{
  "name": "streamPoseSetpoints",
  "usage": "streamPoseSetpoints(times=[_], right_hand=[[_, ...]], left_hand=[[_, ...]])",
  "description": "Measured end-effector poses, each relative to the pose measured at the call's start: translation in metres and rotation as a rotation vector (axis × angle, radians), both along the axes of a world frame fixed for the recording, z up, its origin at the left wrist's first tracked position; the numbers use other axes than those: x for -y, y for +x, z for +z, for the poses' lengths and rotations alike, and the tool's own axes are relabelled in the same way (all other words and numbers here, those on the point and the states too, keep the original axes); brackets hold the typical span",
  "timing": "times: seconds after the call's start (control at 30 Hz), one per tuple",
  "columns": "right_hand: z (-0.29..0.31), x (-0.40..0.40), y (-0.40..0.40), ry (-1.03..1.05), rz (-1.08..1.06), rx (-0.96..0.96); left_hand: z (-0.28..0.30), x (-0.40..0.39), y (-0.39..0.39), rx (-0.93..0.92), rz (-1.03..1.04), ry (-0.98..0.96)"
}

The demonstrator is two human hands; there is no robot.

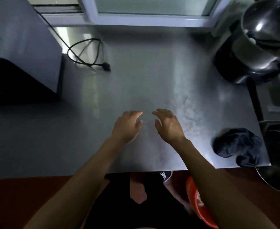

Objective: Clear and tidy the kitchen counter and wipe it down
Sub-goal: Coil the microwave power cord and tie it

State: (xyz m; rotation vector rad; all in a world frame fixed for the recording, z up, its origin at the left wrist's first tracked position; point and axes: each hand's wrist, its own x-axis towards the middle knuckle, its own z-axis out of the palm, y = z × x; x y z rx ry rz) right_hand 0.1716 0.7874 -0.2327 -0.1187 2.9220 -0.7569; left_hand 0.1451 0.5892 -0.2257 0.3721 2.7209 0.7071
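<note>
Head view: left hand (127,125) and right hand (168,124) hover over the worktop (136,76) near its front edge, fingers relaxed and spread, holding nothing. Dark cloth (238,146) lies bunched at the front right corner, partly overhanging; a careless grab could drag it off. Loose cable (86,53) near the back left could snag a wiping pass. Pot (265,35) crowds the back right corner. Centre is open for sweeping.

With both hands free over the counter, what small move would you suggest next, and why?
Probably reach the right hand over to the dark cloth at the counter's right front corner and grip it. Both it and the left hand are open and hold nothing, the middle of the counter lies bare, and wiping needs the cloth.
</note>
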Motion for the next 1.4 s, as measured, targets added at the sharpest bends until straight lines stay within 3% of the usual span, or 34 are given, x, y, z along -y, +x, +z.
streamPoseSetpoints(times=[0.37, 0.67, 0.9, 1.4], right_hand=[[0.002, 0.128, -0.036, -0.002, 0.046, 0.045], [-0.007, 0.149, -0.090, -0.083, 0.123, -0.001], [-0.028, 0.161, -0.147, -0.223, 0.144, 0.006], [-0.019, 0.238, -0.278, -0.167, 0.181, 0.028]], left_hand=[[-0.003, 0.142, -0.033, 0.099, 0.163, 0.029], [-0.010, 0.158, -0.060, 0.107, 0.193, -0.019], [-0.016, 0.164, -0.078, 0.107, 0.296, 0.058], [-0.039, 0.206, -0.193, 0.071, 0.486, 0.215]])
